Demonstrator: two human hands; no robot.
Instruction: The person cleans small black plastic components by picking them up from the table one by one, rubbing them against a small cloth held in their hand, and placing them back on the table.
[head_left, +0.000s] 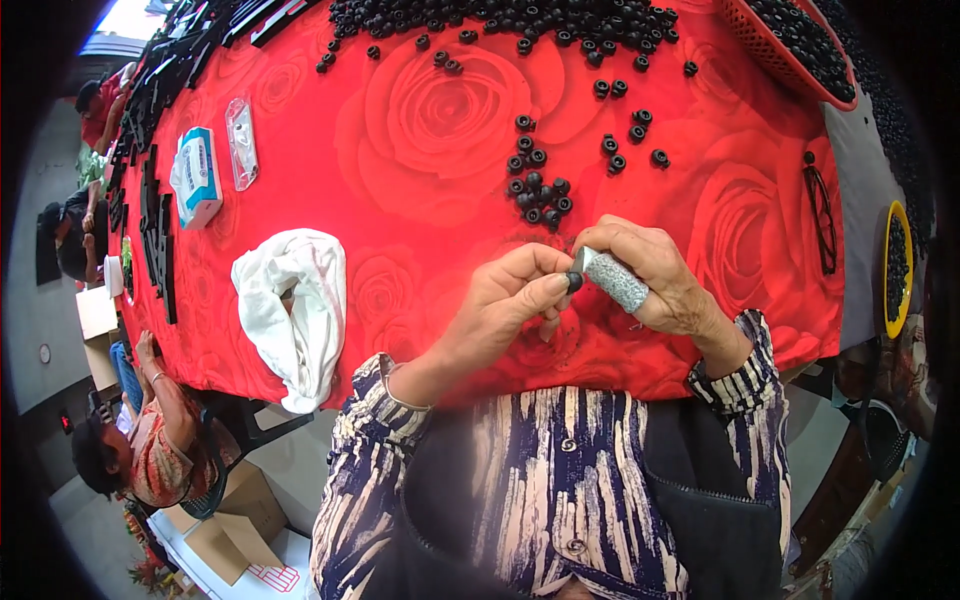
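Note:
Over the near edge of a red rose-patterned tablecloth, my two hands meet. My left hand pinches a small round black part between thumb and fingertips. Wrapped in my right hand is a short tool with a thick grey speckled handle; its pale, flat end touches or nearly touches the black part. What kind of tip it has is hard to make out. Just beyond my hands lies a loose cluster of similar black parts, with a large heap of them at the far edge.
A crumpled white cloth lies to the left, with a tissue pack and a clear plastic case behind it. Black strips line the left edge. A red basket and a black corded item are right. Another person sits left.

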